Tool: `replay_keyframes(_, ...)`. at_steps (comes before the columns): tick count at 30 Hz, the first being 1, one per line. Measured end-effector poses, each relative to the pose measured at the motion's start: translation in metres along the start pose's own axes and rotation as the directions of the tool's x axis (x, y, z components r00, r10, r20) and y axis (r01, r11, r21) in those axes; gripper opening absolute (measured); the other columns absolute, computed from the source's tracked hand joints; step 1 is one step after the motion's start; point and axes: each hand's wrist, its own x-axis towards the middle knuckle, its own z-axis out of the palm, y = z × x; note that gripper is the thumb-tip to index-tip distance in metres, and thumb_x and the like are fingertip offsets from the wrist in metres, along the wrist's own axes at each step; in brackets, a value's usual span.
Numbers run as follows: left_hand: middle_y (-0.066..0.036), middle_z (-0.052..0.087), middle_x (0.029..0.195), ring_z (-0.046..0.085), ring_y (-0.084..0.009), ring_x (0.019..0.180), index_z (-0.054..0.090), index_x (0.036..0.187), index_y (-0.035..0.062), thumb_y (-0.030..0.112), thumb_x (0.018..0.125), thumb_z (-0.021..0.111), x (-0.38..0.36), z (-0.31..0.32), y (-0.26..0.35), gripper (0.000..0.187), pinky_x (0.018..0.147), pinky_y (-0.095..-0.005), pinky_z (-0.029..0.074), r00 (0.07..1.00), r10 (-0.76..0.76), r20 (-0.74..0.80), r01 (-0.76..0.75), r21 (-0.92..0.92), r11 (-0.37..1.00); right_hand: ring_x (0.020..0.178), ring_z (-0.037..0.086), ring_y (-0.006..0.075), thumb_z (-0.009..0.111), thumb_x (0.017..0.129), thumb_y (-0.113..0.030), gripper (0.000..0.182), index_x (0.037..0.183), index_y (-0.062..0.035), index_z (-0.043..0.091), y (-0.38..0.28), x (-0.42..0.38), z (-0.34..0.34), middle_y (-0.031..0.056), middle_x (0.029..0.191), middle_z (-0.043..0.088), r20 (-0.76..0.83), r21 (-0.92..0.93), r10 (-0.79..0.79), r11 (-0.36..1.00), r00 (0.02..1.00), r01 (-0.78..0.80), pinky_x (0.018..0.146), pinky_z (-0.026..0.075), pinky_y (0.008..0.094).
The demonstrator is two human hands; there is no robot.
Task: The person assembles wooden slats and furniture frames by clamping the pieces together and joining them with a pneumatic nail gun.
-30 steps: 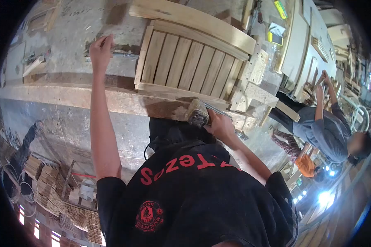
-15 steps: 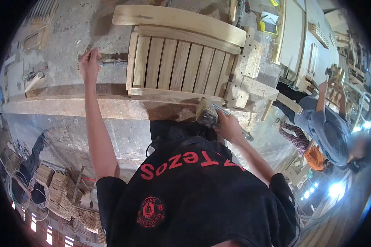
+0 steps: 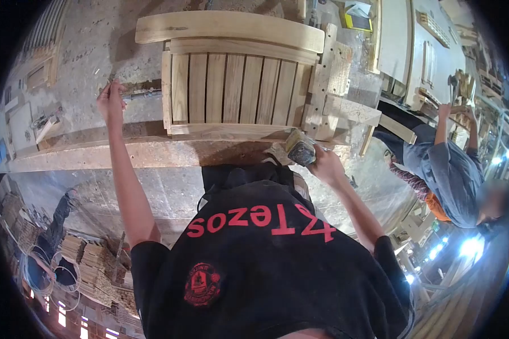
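Observation:
A slatted wooden panel (image 3: 237, 89) lies on the workbench, framed by rails and a curved top board (image 3: 232, 29). My left hand (image 3: 112, 103) is closed at the outer end of a metal clamp bar (image 3: 144, 95), left of the panel; what its fingers pinch is too small to make out. By the panel's lower right corner, my right hand (image 3: 326, 165) grips a worn, block-headed tool (image 3: 301, 148). The tool's head is over the bench's near edge, and its handle is mostly hidden by my fingers.
Drilled wooden pieces (image 3: 318, 85) adjoin the panel's right side. A yellow object (image 3: 357, 21) with paper lies at the upper right. Another person (image 3: 449, 169) works at the far right. Stacked wood (image 3: 96, 263) stands at the lower left, beyond the bench's near edge (image 3: 79, 155).
The view has shifted, with the panel now further left in it. My right hand and the block-headed tool have moved right relative to the panel. My left hand is slightly lower beside the clamp.

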Motion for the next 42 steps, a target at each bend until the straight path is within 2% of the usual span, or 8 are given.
replay_keyframes(8, 0.002, 0.054, 0.055, 0.042, -0.0057, 0.044, 0.068, 0.075, 0.0056, 0.030, 0.091, 0.060, -0.006, 0.003, 0.000, 0.030, 0.040, -0.0238, 0.035, 0.991, -0.002, -0.131, 0.002, 0.000, 1.000, 0.068, 0.066, 0.0358, 0.066, 0.071, -0.022, 0.032, 0.093, 0.0010, 0.064, 0.043, -0.012, 0.001, 0.0217, 0.073, 0.066, -0.155, 0.307, 0.056, 0.952, 0.986, -0.006, 0.061, 0.052, 0.0414)
replay_keyframes(10, 0.002, 0.053, 0.054, 0.043, -0.0057, 0.044, 0.067, 0.074, 0.0050, 0.028, 0.091, 0.060, -0.007, 0.004, 0.000, 0.029, 0.040, -0.0243, 0.035, 0.988, -0.013, -0.155, 0.010, -0.018, 1.000, 0.057, 0.061, 0.0155, 0.069, 0.072, -0.019, 0.030, 0.094, 0.0015, 0.063, 0.067, -0.009, -0.012, 0.0086, 0.068, 0.064, -0.053, 0.415, 0.302, 0.873, 0.952, -0.254, 0.052, 0.048, 0.0316)
replay_keyframes(15, -0.001, 0.053, 0.053, 0.047, -0.0084, 0.045, 0.064, 0.072, 0.0025, 0.028, 0.091, 0.059, -0.008, 0.006, 0.008, 0.032, 0.042, -0.0276, 0.038, 0.988, 0.004, -0.154, 0.003, 0.045, 0.999, 0.052, 0.050, 0.0137, 0.069, 0.078, -0.024, 0.028, 0.099, -0.0087, 0.059, 0.143, 0.026, -0.041, 0.0002, 0.068, 0.050, 0.377, 0.873, 0.397, 0.149, 0.837, -0.464, 0.046, 0.044, 0.0283)
replay_keyframes(18, -0.009, 0.061, 0.083, 0.058, -0.0150, 0.078, 0.062, 0.092, 0.0060, 0.033, 0.095, 0.050, 0.001, 0.013, -0.042, 0.029, 0.069, -0.0362, 0.046, 0.999, -0.040, -0.007, 0.041, 0.220, 0.975, 0.058, 0.050, 0.0149, 0.063, 0.083, -0.033, 0.030, 0.100, -0.0100, 0.054, 0.186, 0.068, -0.026, 0.0034, 0.071, 0.051, 0.198, 0.903, 0.493, 0.245, 0.847, -0.354, 0.052, 0.043, 0.0292)
replay_keyframes(23, -0.017, 0.065, 0.074, 0.063, -0.0346, 0.074, 0.068, 0.076, 0.0081, 0.030, 0.076, 0.058, 0.001, 0.008, -0.014, 0.024, 0.066, -0.0478, 0.049, 0.989, 0.043, -0.138, 0.017, 0.408, 0.913, 0.071, 0.053, 0.0189, 0.057, 0.084, -0.044, 0.044, 0.108, -0.0076, 0.052, 0.126, 0.221, -0.084, 0.0084, 0.083, 0.054, 0.018, 0.941, 0.346, 0.312, 0.938, -0.133, 0.065, 0.044, 0.0351)
replay_keyframes(35, -0.015, 0.059, 0.066, 0.059, -0.0360, 0.065, 0.059, 0.068, 0.0019, 0.025, 0.081, 0.060, -0.010, 0.000, 0.007, 0.027, 0.058, -0.0463, 0.044, 0.965, 0.205, -0.162, -0.149, 0.305, 0.941, 0.100, 0.060, 0.0283, 0.042, 0.085, -0.068, 0.079, 0.128, -0.0019, 0.047, 0.072, 0.370, -0.165, 0.0202, 0.110, 0.063, -0.229, 0.938, 0.157, 0.299, 0.961, 0.175, 0.096, 0.045, 0.0493)
replay_keyframes(36, -0.015, 0.059, 0.066, 0.059, -0.0358, 0.065, 0.059, 0.068, 0.0017, 0.025, 0.081, 0.060, -0.009, 0.000, 0.006, 0.027, 0.058, -0.0462, 0.044, 0.960, 0.222, -0.173, -0.161, 0.306, 0.938, 0.086, 0.063, 0.0291, 0.042, 0.086, -0.066, 0.069, 0.102, -0.0005, 0.057, 0.067, 0.390, -0.180, 0.0208, 0.099, 0.065, -0.003, 0.963, 0.353, 0.254, 0.936, -0.092, 0.077, 0.052, 0.0478)
replay_keyframes(42, -0.016, 0.060, 0.070, 0.061, -0.0338, 0.068, 0.062, 0.073, 0.0016, 0.028, 0.082, 0.061, -0.009, 0.001, 0.010, 0.028, 0.061, -0.0451, 0.045, 0.988, 0.102, -0.116, -0.063, 0.303, 0.951, 0.063, 0.058, 0.0252, 0.053, 0.084, -0.054, 0.054, 0.094, -0.0010, 0.058, 0.087, 0.405, -0.162, 0.0137, 0.075, 0.061, -0.115, 0.992, 0.357, 0.091, 0.927, 0.088, 0.054, 0.053, 0.0353)
